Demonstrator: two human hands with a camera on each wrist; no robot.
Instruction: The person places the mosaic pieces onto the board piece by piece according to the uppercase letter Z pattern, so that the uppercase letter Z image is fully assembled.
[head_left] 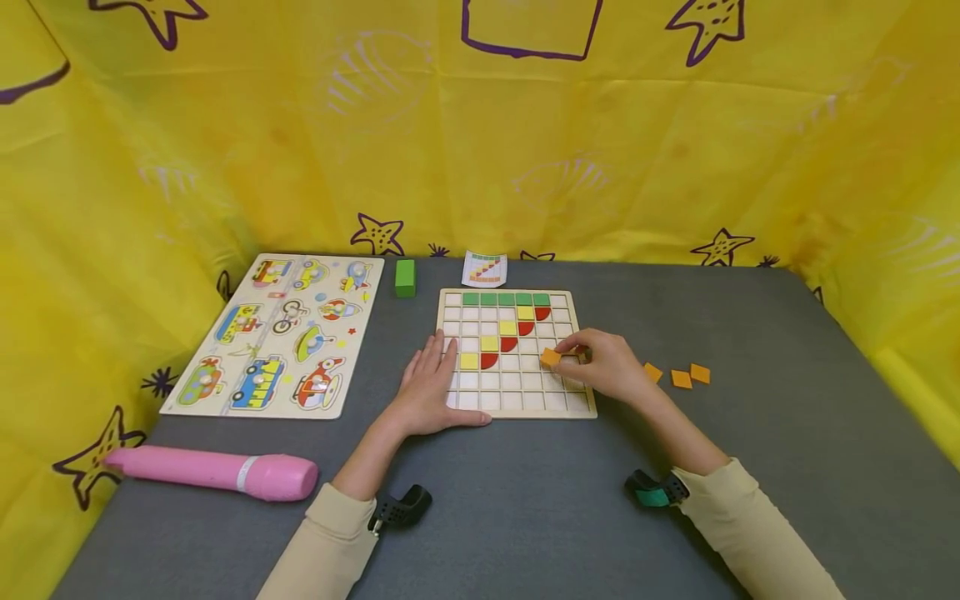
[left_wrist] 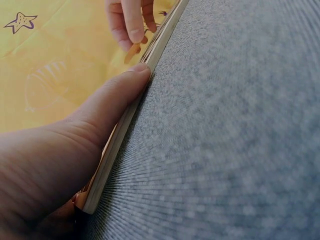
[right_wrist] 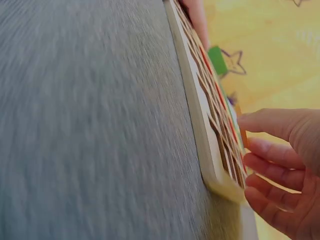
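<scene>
A wooden grid board [head_left: 532,404] lies on the table, with a row of green square tiles [head_left: 507,299] along its far side. Yellow squares [head_left: 489,343] and red quarter-round tiles [head_left: 508,343] step diagonally across it. My left hand [head_left: 429,387] rests on the board's near left corner, fingers spread and thumb along the front edge; the thumb [left_wrist: 112,100] shows in the left wrist view. Over the board's right part, my right hand [head_left: 611,367] pinches an orange square tile [head_left: 551,357] between thumb and fingers. In the right wrist view that tile [right_wrist: 243,137] is mostly hidden.
Several loose orange tiles [head_left: 681,379] lie right of the board. Behind it is a small pattern card [head_left: 484,269], with a green block [head_left: 405,278] to its left. A vehicle puzzle board [head_left: 277,333] and a pink microphone-shaped object [head_left: 210,472] lie at left.
</scene>
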